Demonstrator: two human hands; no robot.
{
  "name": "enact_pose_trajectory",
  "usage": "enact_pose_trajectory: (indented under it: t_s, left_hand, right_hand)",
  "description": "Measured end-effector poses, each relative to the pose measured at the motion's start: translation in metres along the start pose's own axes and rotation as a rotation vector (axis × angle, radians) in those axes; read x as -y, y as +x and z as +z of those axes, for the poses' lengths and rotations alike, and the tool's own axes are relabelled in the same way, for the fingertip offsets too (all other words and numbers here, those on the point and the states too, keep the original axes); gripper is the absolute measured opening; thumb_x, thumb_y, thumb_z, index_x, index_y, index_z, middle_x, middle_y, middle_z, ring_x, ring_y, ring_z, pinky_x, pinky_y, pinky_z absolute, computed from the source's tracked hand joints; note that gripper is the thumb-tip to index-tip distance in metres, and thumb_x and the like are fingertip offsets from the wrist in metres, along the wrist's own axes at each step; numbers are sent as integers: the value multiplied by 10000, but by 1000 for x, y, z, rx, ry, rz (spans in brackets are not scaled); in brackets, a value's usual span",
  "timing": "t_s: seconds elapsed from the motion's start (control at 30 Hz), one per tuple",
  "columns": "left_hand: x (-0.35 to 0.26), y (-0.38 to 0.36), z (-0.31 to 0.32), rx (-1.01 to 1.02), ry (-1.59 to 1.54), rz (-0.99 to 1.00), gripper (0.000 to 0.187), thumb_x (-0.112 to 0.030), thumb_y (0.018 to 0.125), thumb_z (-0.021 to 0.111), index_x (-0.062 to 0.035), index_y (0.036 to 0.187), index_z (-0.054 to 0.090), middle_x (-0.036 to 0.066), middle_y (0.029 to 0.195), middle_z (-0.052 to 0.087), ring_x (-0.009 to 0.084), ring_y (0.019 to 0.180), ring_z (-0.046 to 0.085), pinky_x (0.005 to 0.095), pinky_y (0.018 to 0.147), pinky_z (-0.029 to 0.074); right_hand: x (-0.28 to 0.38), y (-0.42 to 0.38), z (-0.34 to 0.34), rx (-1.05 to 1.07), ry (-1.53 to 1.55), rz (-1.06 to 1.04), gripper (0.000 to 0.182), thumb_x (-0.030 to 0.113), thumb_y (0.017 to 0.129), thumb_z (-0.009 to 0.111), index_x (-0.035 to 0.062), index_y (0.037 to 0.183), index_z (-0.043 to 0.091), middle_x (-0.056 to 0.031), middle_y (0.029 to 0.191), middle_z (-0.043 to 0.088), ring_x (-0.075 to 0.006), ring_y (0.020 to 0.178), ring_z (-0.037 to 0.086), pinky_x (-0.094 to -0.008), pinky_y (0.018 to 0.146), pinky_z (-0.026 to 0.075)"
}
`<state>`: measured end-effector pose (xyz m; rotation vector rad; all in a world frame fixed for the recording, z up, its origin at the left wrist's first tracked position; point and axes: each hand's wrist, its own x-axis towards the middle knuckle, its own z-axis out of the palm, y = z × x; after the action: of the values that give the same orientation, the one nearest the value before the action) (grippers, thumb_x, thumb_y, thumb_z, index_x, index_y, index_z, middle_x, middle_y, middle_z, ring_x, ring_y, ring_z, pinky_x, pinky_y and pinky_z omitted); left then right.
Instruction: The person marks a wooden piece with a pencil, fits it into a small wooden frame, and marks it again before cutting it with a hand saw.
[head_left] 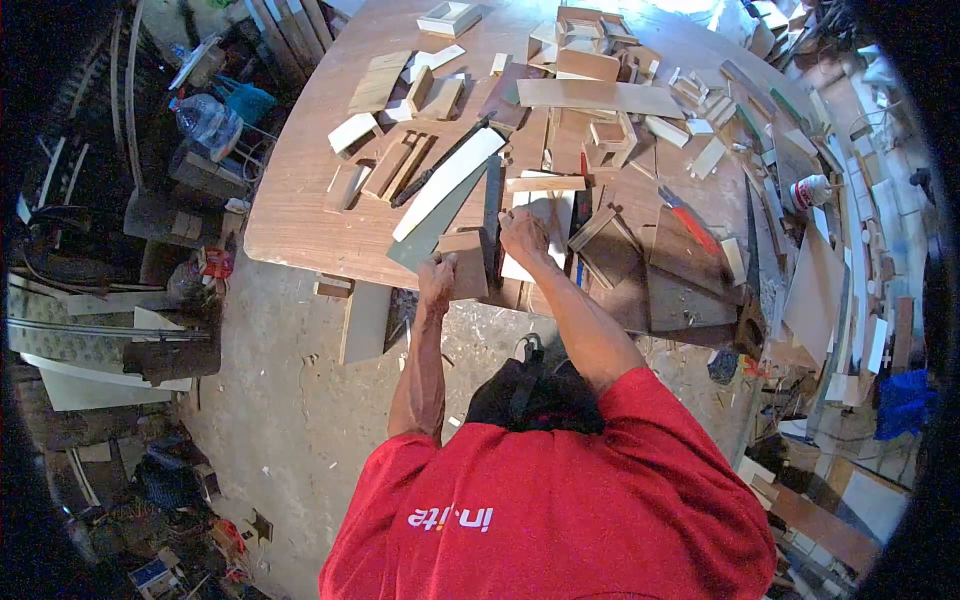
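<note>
At the table's near edge my left hand (437,277) grips the left side of a small brown wooden board (466,266). My right hand (524,236) is closed over a white panel (541,209); what its fingers hold, if anything, is too small to make out. Just beyond that hand a light wooden strip (546,184) lies across the white panel. A dark narrow bar (493,200) runs between my two hands. Left of it, a long white tapered board (449,184) rests on a grey-green sheet (420,252). An angled wooden piece (592,228) sits right of my right hand.
On the wooden table (300,215) lie a red-handled tool (690,222), a long plank (600,97), a small wooden box frame (609,140) and many offcuts. A large clear bottle (208,122) stands left of the table. Scrap strips crowd the right side.
</note>
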<state>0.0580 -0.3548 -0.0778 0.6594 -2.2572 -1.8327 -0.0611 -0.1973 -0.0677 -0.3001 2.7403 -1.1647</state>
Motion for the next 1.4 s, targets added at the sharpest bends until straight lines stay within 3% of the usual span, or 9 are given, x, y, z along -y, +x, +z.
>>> enact_pose_trajectory:
  t_s: [0.07, 0.27, 0.37, 0.47, 0.7, 0.8, 0.97, 1.2, 1.4]
  left_hand:
    - [2, -1, 2, 2, 31, 126, 227, -184, 854, 607, 39, 891, 624, 40, 728, 574, 112, 637, 488, 301, 550, 415]
    - [35, 11, 3, -27, -249, -212, 244, -187, 864, 613, 51, 919, 623, 39, 769, 579, 116, 680, 490, 302, 578, 418]
    - [5, 4, 6, -63, -46, -195, 278, -175, 853, 597, 86, 939, 635, 65, 786, 604, 146, 693, 515, 326, 588, 430]
    - [50, 18, 0, -68, -310, -169, 264, -184, 865, 598, 64, 944, 641, 68, 804, 623, 146, 681, 538, 327, 598, 440]
    - [-85, -23, 65, -24, -283, -40, 243, -173, 895, 582, 36, 1015, 609, 44, 848, 607, 133, 744, 543, 283, 662, 465]
    - [-90, -21, 120, 193, -179, 37, 241, -174, 904, 579, 32, 1025, 610, 34, 873, 610, 126, 755, 544, 280, 668, 470]
    - [-103, -75, 219, 470, -203, -70, 258, -221, 914, 577, 18, 991, 637, 2, 792, 593, 78, 664, 500, 233, 597, 424]
    - [-100, -144, 290, 466, -188, 31, 342, -332, 941, 566, -18, 845, 660, -50, 686, 523, 54, 623, 433, 224, 534, 351]
    - [-89, -172, 292, 296, 86, -1, 393, -299, 936, 549, 79, 979, 647, 66, 792, 638, 121, 723, 524, 287, 647, 443]
  right_hand:
    - [3, -3, -4, -22, 24, 28, 305, 297, 868, 568, 1, 907, 631, -241, 861, 648, -407, 841, 630, -484, 725, 481]
    - [-1, -35, -56, -25, 94, -19, 259, 223, 883, 544, -11, 944, 634, -232, 929, 649, -393, 876, 623, -463, 754, 488]
    - [-33, -67, -97, -142, 226, -64, 242, 177, 885, 540, -16, 992, 638, -228, 959, 651, -366, 895, 634, -430, 777, 501]
    - [-80, -107, -144, -412, 203, -87, 235, 133, 894, 525, -18, 1046, 621, -200, 1005, 652, -338, 922, 638, -388, 814, 504]
    - [-190, -198, -242, -697, -168, 179, 270, 133, 866, 535, 11, 1098, 598, -190, 1085, 620, -352, 1000, 597, -432, 905, 454]
    - [-219, -216, -272, -695, -218, 292, 295, 140, 846, 550, 18, 1112, 589, -179, 1048, 606, -351, 1023, 568, -446, 926, 435]
    - [-276, -199, -303, -699, -298, 97, 334, 138, 827, 594, 15, 1135, 560, -172, 1028, 569, -339, 957, 569, -426, 842, 461]
    - [-279, -159, -325, -536, -254, 6, 374, 160, 786, 656, 27, 1119, 549, -180, 1061, 560, -362, 1023, 535, -458, 894, 435]
    - [-253, -97, -308, -300, -279, -104, 432, 178, 779, 650, 54, 1179, 544, -188, 1193, 509, -394, 1131, 476, -507, 876, 440]
